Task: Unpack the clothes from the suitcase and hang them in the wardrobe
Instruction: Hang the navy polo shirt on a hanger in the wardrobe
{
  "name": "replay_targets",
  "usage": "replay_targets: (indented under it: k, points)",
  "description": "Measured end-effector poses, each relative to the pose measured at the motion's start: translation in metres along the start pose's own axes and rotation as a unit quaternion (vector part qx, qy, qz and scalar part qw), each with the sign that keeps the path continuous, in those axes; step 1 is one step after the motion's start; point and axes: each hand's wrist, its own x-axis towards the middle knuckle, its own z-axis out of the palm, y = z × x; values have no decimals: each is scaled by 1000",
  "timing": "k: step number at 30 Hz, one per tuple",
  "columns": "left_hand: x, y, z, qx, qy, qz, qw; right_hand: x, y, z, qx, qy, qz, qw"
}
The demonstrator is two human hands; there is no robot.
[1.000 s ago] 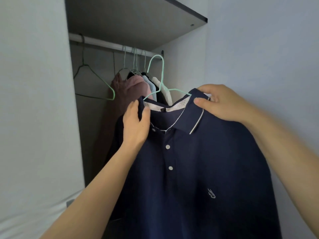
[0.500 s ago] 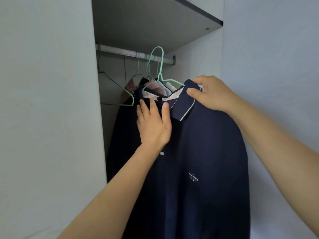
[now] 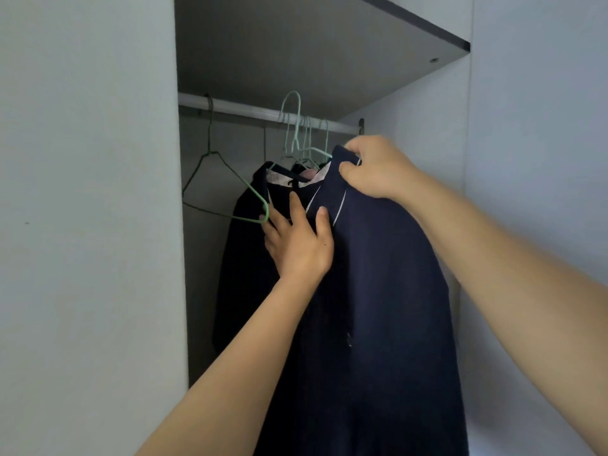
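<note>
We hold a navy polo shirt [image 3: 378, 291] up at the open wardrobe [image 3: 411, 126], just in front of the rail [image 3: 250, 110] that runs under the dark shelf [image 3: 312, 44]. The shirt sits on a mint wire hanger [image 3: 293, 126] and hangs full length, covering most of the right half of the opening. Its white-edged collar is turned towards us.

Our right hand [image 3: 375, 169] has fingers and thumb curled tight, pinching the right side of the collar at the shoulder. Our left hand [image 3: 296, 245] lies flat on the shirt's front just below the collar, fingers straight and spread, thumb out to the right. It presses the cloth rather than gripping it.

The hanger's hook rises above the line of the rail, but we cannot tell whether it has caught over it or only stands in front.

Behind the collar a few other clothes [image 3: 309, 172], one of them pale pink, hang on similar mint hangers bunched at the right end of the rail. Further left an empty hanger [image 3: 250, 219] hangs from the rail, its lower corner just beside our left fingertips
</note>
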Motion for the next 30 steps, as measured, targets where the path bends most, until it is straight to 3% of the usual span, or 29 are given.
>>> replay_targets:
  k: [9,30]
  points:
    - [34,2,6,-5,57,-23,998,63,-17,11,33,-18,-18,999]
    - [37,-26,16,17,33,-35,999,96,-28,57,33,-123,-17,992]
